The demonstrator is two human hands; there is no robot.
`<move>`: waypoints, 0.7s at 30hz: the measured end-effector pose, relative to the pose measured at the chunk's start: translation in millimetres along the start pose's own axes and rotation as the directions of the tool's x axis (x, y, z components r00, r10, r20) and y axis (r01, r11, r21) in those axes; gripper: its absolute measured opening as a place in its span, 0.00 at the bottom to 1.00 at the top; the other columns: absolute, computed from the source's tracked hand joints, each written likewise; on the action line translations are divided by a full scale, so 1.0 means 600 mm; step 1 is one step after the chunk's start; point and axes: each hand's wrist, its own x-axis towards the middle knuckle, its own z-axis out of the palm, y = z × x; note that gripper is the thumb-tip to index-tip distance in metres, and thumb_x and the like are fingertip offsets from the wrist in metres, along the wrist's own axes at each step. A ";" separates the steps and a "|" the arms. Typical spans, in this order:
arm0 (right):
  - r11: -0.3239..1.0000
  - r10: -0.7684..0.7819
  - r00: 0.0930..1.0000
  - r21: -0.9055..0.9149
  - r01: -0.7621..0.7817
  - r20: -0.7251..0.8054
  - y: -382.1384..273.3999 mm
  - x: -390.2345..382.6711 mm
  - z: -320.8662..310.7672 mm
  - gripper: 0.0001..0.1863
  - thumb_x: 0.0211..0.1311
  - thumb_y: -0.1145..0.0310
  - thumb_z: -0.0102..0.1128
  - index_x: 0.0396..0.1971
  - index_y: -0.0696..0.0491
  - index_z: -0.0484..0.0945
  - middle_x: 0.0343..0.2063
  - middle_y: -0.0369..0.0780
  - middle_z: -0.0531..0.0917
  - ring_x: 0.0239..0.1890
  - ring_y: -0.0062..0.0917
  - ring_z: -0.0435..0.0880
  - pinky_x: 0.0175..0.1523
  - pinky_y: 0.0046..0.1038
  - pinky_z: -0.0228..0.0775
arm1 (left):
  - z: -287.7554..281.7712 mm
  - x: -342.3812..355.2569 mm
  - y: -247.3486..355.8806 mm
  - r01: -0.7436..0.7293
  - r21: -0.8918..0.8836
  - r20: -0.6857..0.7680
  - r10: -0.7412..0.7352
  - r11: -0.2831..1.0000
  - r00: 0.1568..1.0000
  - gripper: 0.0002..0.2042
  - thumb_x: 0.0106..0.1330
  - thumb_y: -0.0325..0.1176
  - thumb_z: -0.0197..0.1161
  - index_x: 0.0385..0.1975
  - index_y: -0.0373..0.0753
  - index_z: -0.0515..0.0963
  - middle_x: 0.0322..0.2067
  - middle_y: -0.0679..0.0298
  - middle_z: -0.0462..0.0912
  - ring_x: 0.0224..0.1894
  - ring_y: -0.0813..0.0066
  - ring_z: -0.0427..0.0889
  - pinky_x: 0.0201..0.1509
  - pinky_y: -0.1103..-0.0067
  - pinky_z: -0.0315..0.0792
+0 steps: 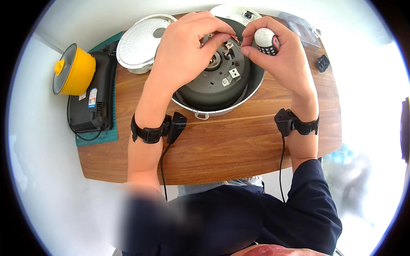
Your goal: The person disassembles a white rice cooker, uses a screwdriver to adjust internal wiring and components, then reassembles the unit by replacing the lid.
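Note:
A dark grey, round metal appliance body (209, 91) lies with its underside up, inside a pale-rimmed round housing (218, 113). My left hand (185, 47) reaches over its far left part, thumb and forefinger pinched at a small red wire (234, 37). Opposite, close to the left fingertips, is my right hand (279, 53). It is curled around a thick screwdriver handle (265, 39) with a rounded white end and a black, red-edged, star-patterned side. The handle's far end is hidden. Small metal brackets (231, 77) stand on the underside near my hands.
A white round cover (139, 45) sits left of the appliance, another white part (239, 13) behind it. A clear plastic box (301, 30) and small black piece (323, 63) lie right. On the left, a yellow pot (79, 70) rests on a black device (92, 109) over a green mat (109, 135).

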 end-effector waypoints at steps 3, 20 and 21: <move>0.999 -0.047 0.998 -0.014 0.047 -0.043 0.002 0.002 0.005 0.10 0.58 0.76 0.70 0.40 0.53 0.82 0.31 0.33 0.86 0.38 0.17 0.84 0.48 0.22 0.76 | -0.005 0.000 0.003 0.033 0.025 -0.058 -0.031 0.999 0.998 0.04 0.63 0.28 0.70 0.34 0.44 0.89 0.30 0.70 0.87 0.31 0.76 0.79 0.33 0.78 0.71; 0.995 -0.023 0.949 -0.098 -0.008 -0.315 -0.009 -0.001 0.045 0.12 0.59 0.74 0.75 0.41 0.53 0.82 0.34 0.32 0.88 0.39 0.14 0.84 0.46 0.19 0.76 | 0.001 -0.007 -0.011 0.007 0.103 -0.169 0.010 0.995 0.986 0.05 0.60 0.26 0.73 0.33 0.44 0.90 0.29 0.75 0.87 0.21 0.88 0.69 0.23 0.84 0.60; 0.993 -0.037 0.948 -0.121 -0.002 -0.317 -0.009 0.000 0.045 0.12 0.60 0.74 0.75 0.41 0.53 0.82 0.34 0.32 0.88 0.39 0.14 0.84 0.46 0.19 0.76 | 0.001 -0.007 -0.012 0.001 0.092 -0.168 0.015 0.996 0.986 0.04 0.60 0.26 0.73 0.33 0.44 0.90 0.29 0.75 0.87 0.21 0.88 0.68 0.23 0.85 0.60</move>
